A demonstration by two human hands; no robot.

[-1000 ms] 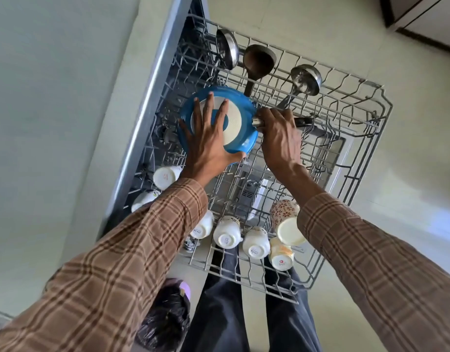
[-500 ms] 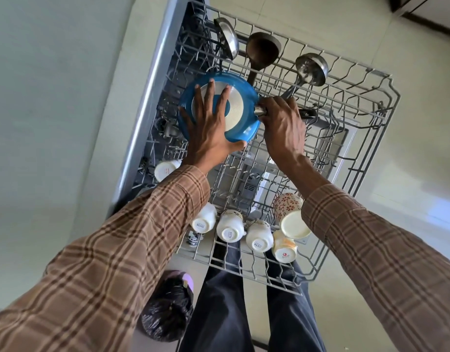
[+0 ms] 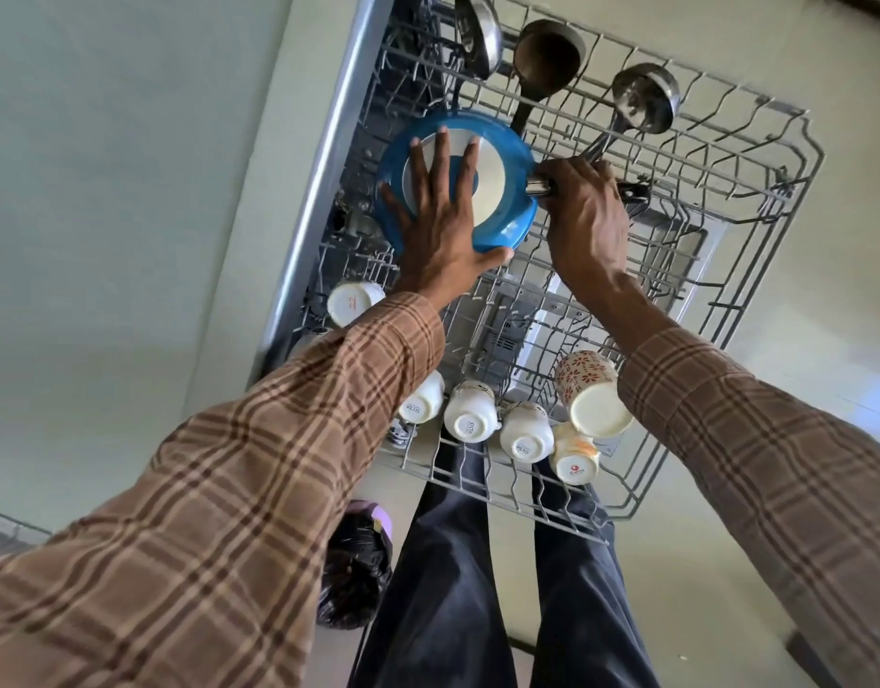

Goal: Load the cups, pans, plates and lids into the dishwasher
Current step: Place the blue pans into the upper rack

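A blue pan [image 3: 505, 156] with a pale base lies bottom-up in the far left part of the pulled-out wire rack [image 3: 755, 300]. My left hand [image 3: 440, 225] presses flat on the pan's base with straight fingers. My right hand [image 3: 584, 211] grips the pan's dark handle [image 3: 634, 191], whose metal joint shows beside my fingers. Several white cups [image 3: 470, 417] stand upside down along the rack's near edge, with a flowered cup [image 3: 589, 389] at their right. One more white cup [image 3: 353, 301] sits at the rack's left side.
Three steel ladles [image 3: 644, 99] lie at the rack's far end. The dishwasher's grey front edge [image 3: 323, 156] runs along the left of the rack. A black bag [image 3: 353, 573] sits on the floor by my legs. Pale floor surrounds the rack on the right.
The view has shifted slightly and the rack sits higher in the frame. Both hands keep the same hold on the blue pan, which has barely moved.
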